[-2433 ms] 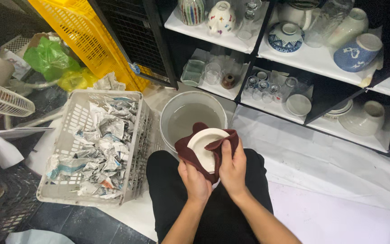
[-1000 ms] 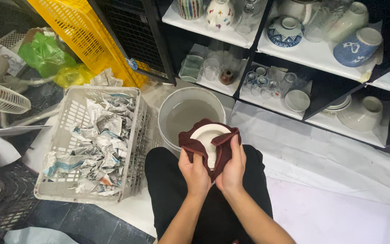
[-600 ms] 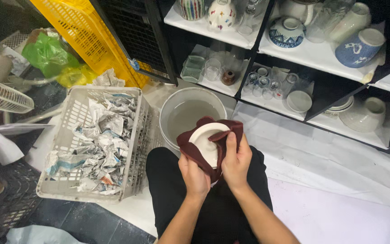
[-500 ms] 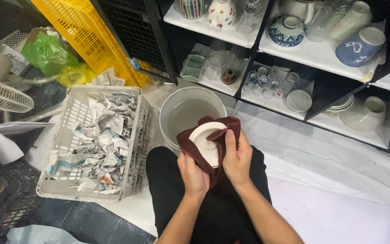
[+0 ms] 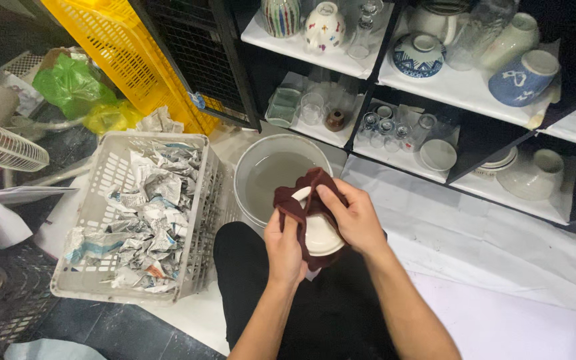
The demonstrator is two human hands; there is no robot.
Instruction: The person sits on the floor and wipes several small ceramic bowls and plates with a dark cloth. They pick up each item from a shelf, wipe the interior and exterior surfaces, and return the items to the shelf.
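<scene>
White ceramic dish [image 5: 320, 235] is being wiped with a dark maroon cloth [image 5: 295, 200] above the person's lap, just in front of a grey bucket of water [image 5: 278, 175].

Head view: the dish is being supported from below and from the near side by the left hand [image 5: 285, 248], whose fingers are being kept closed around the rim through the cloth. The right hand [image 5: 356, 217] is being held closed over the far edge, with its thumb pressing the cloth onto the inner face. Both hands are gripping dish and cloth together.

For a sound result, the dish is judged best kept low over the lap, so that a slip is being cushioned. Pressure is best applied through the thumb pad while the piece is being turned in the supporting hand, so that the whole rim is being covered. The cloth is best kept between skin and glaze, since a wet glaze is likely slippery.

To the left, a grey plastic basket [image 5: 95, 200] is being occupied by crumpled newspaper [image 5: 148, 213]. Ahead, shelves [image 5: 461, 87] are being occupied by bowls, cups and glasses.
</scene>
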